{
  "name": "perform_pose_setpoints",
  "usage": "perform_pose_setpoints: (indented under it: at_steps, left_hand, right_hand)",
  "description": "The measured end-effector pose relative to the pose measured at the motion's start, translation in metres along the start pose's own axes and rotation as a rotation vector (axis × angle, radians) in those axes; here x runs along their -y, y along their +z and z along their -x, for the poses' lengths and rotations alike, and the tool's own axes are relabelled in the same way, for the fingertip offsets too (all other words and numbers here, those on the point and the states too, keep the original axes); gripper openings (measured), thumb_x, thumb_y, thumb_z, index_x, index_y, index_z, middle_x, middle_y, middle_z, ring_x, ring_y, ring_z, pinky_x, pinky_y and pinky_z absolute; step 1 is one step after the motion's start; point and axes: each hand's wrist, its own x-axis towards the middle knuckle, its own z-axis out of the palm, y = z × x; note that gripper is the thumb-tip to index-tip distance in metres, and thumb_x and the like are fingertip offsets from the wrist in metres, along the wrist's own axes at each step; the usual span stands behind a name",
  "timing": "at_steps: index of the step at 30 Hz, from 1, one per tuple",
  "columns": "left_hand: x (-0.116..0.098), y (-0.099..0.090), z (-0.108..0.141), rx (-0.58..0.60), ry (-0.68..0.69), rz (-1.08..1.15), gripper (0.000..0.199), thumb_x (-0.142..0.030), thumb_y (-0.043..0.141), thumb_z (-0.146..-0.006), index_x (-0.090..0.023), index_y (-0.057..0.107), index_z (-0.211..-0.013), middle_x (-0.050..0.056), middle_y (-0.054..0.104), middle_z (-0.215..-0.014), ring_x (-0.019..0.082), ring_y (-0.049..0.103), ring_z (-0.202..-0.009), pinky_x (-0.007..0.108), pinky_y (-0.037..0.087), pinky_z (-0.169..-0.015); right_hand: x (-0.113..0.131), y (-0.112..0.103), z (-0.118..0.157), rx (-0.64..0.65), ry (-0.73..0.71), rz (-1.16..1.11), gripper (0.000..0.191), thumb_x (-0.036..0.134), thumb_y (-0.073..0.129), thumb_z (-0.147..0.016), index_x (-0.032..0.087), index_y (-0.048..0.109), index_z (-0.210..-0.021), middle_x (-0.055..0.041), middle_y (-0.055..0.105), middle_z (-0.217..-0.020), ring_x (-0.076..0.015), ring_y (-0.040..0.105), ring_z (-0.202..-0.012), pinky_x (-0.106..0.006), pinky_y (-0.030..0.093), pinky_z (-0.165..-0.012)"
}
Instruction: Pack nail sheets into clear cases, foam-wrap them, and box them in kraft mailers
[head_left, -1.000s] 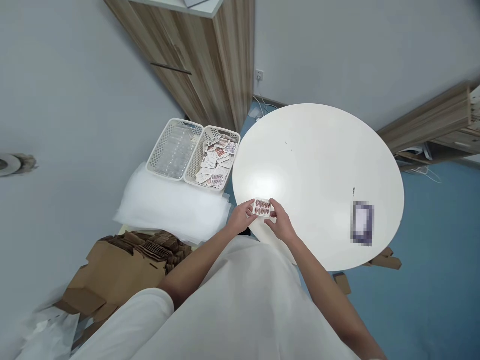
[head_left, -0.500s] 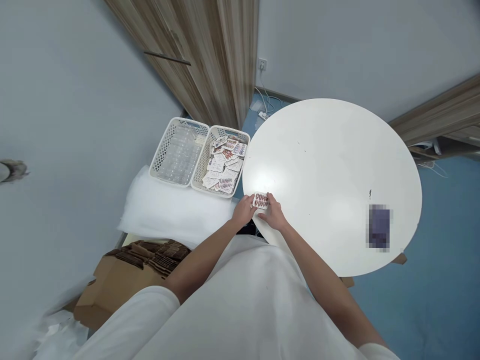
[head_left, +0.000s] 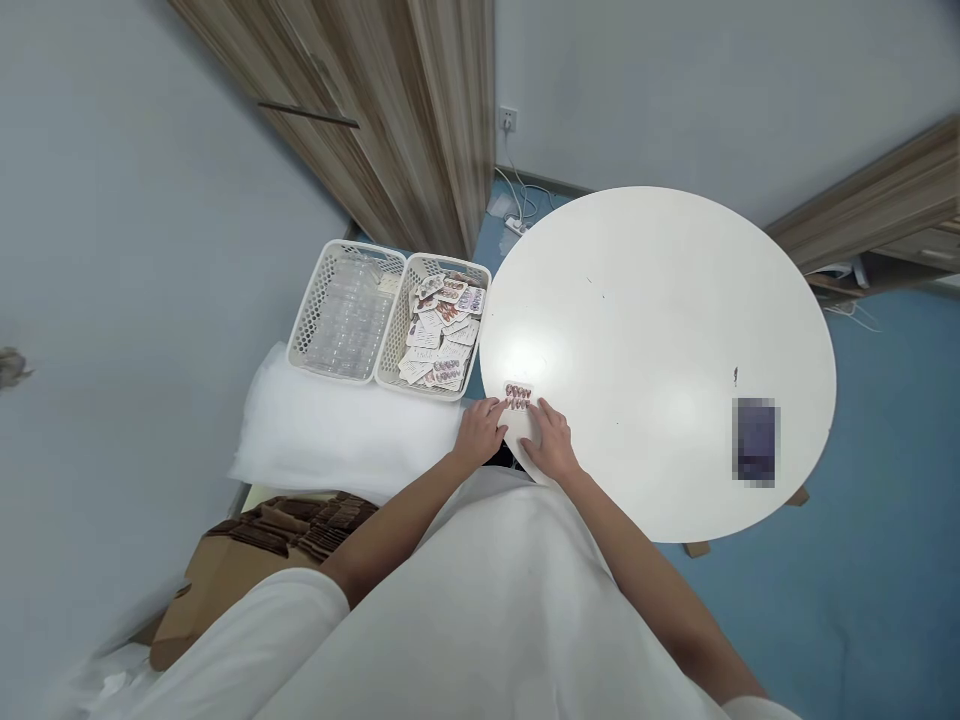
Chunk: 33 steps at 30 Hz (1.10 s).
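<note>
A small card of press-on nails [head_left: 518,391], with two rows of reddish-brown nails, lies on the near left edge of the white round table [head_left: 660,300]. My left hand [head_left: 478,434] is at its left side, fingertips at the card's lower left corner, thumb apart. From the right, my right hand [head_left: 552,442] reaches its lower right corner with extended fingers, the thumb spread toward me. Neither hand is wrapped round the card. To the left, a white basket [head_left: 381,372] holds many similar nail cards [head_left: 442,335], some face up and some showing printed backs.
A second white basket [head_left: 300,318] holds clear plastic cases [head_left: 349,318]. Both baskets rest by white foam sheeting [head_left: 345,430]. Flattened cardboard boxes [head_left: 232,580] stand lower left. A blurred dark object [head_left: 756,440] lies on the table's right side. Cables [head_left: 521,205] run behind the table.
The nail card has gone from between my two hands to lying on the table. My fingers have loosened and spread at its lower corners. The view has shifted slightly.
</note>
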Motion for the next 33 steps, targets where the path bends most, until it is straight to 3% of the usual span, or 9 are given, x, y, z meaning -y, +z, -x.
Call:
perform_pose_setpoints:
  at_steps: [4,10,24,33]
  left_hand:
    - [0.002,0.002,0.009,-0.012,0.08,-0.049,0.044,-0.028,0.044,-0.082,-0.02,0.04,-0.125,0.01,0.045,-0.127,0.025,0.035,-0.119,0.041,0.031,-0.094]
    - [0.001,0.0,0.003,0.001,0.1,-0.125,0.049,-0.03,0.04,-0.083,-0.017,0.034,-0.13,0.009,0.04,-0.133,0.025,0.031,-0.123,0.041,0.027,-0.097]
    - [0.008,-0.008,-0.024,-0.001,0.055,-0.15,0.06,-0.036,0.039,-0.083,-0.011,0.024,-0.135,0.01,0.034,-0.138,0.026,0.025,-0.127,0.039,0.026,-0.098]
    - [0.009,-0.01,-0.03,0.009,0.062,-0.137,0.061,-0.037,0.04,-0.082,-0.009,0.024,-0.134,0.012,0.033,-0.138,0.026,0.024,-0.128,0.038,0.027,-0.099]
  right_hand:
    - [0.0,0.001,0.007,0.001,-0.084,0.136,0.057,0.035,0.048,-0.076,0.02,0.034,-0.129,-0.0089,0.028,-0.14,-0.0281,0.03,-0.119,-0.043,0.029,-0.092]
    - [0.009,0.003,-0.006,0.005,-0.108,0.262,0.054,0.03,0.048,-0.075,0.018,0.037,-0.126,-0.0095,0.027,-0.141,-0.0279,0.029,-0.119,-0.042,0.027,-0.091]
    - [0.02,-0.001,-0.039,0.021,-0.08,0.317,0.054,0.029,0.046,-0.075,0.018,0.034,-0.127,-0.0116,0.025,-0.142,-0.0289,0.025,-0.122,-0.044,0.023,-0.092]
    - [0.022,-0.006,-0.045,0.026,-0.069,0.311,0.054,0.03,0.045,-0.077,0.017,0.034,-0.128,-0.011,0.025,-0.142,-0.0281,0.026,-0.122,-0.043,0.024,-0.093]
